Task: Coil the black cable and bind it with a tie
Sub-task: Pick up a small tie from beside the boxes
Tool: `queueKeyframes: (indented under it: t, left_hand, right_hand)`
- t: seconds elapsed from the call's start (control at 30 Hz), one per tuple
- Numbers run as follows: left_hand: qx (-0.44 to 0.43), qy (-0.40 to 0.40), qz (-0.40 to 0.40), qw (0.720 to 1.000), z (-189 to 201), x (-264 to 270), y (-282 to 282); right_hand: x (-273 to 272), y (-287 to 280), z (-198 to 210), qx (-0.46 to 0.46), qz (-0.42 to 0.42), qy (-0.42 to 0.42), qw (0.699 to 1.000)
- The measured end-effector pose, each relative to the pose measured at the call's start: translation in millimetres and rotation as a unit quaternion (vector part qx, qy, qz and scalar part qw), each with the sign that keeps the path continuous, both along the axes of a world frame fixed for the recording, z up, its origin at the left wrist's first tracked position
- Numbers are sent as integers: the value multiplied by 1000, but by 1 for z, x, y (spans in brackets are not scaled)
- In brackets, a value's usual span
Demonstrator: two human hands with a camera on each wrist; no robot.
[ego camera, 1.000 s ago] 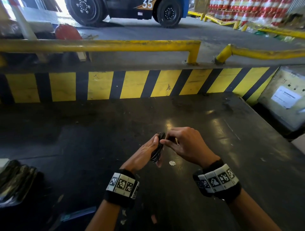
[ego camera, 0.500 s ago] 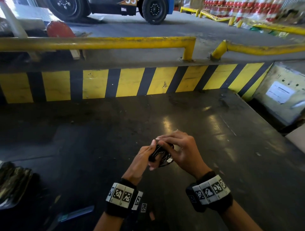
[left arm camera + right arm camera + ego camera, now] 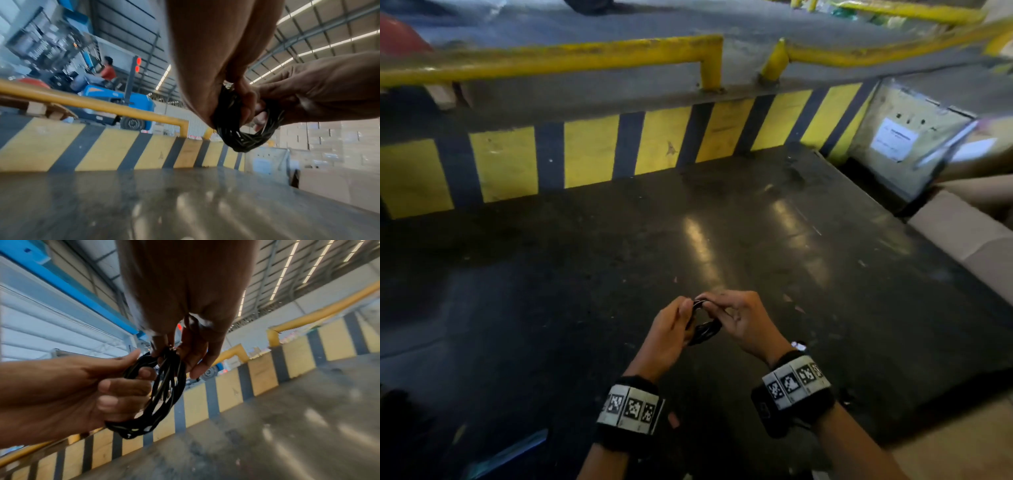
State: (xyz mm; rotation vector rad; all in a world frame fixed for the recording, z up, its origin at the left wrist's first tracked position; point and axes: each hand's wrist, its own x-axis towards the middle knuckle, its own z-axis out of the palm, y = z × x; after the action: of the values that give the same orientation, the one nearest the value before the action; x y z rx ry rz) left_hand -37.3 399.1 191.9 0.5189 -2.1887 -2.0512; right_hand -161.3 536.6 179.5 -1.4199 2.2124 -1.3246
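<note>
The black cable [image 3: 703, 330] [image 3: 164, 391] [image 3: 236, 129] is wound into a small coil and held above the dark table [image 3: 756, 240]. My left hand [image 3: 671, 325] [image 3: 115, 386] grips one side of the coil, fingers curled through the loop. At the coil's top my right hand [image 3: 732, 315] [image 3: 174, 350] pinches the strands, with a small glinting piece between its fingertips that may be the tie. The hands hide much of the coil in the head view.
A yellow-and-black striped barrier [image 3: 619, 150] with a yellow rail [image 3: 551, 65] runs along the table's far edge. A beige box [image 3: 900, 137] stands at the right. Beyond the barrier a blue forklift [image 3: 115, 100] with a driver is parked. Dark objects lie at the near left.
Both hands have stayed together on the coil and drifted slightly nearer to me. The coil has turned so that its loop hangs below the pinching fingers. My head has tilted down.
</note>
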Motion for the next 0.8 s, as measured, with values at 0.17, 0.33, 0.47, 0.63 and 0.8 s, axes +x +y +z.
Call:
queueKeyframes:
  t: [0.17,0.33,0.47,0.63,0.8]
  left_hand:
    - [-84,-72,-80,991,-49,-4,32]
    - [-128,-124,-135,975,-89,-15,61]
    - [-177,-164,-213,947,-109,-26,79]
    - [-161,-192,-204,946,-125,-27,88]
    - [-116,-208,-162,958,-127,-30,86]
  right_hand:
    - [4,44,-36,75,-58,-99,991]
    - [10,82,-75,145,-103,-214,961]
    - [9,116,-103,198,-97,-296,929]
    - [-6,153,-129,224,-262,-317,884]
    - [-47,163,-141,276,-413,-216,840]
